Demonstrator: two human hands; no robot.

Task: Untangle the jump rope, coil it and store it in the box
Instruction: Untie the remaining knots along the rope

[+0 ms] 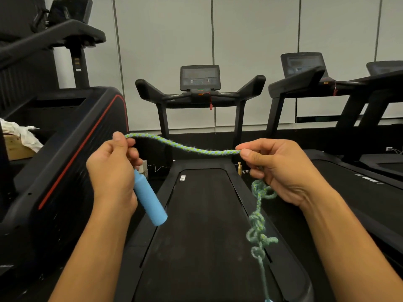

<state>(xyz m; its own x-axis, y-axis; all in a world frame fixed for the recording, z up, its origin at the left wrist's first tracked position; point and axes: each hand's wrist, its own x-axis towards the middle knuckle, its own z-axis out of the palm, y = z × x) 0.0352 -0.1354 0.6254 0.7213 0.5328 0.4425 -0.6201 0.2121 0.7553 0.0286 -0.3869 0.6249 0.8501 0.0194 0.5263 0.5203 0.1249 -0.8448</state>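
Note:
A green-and-blue braided jump rope (185,147) stretches between my two hands above a treadmill. My left hand (113,171) pinches the rope near its end, and the blue foam handle (149,199) hangs down from under that palm. My right hand (281,171) pinches the rope at the other side of the span. Below it a knotted, tangled length of rope (259,227) dangles toward the belt and runs out of the bottom of the view. No box for the rope can be made out with certainty.
A black treadmill (202,214) lies straight ahead under my hands, its console (199,77) at the far end. Another treadmill (359,171) stands to the right. A large black machine (65,149) fills the left, with a cardboard box (15,147) holding white cloth behind it.

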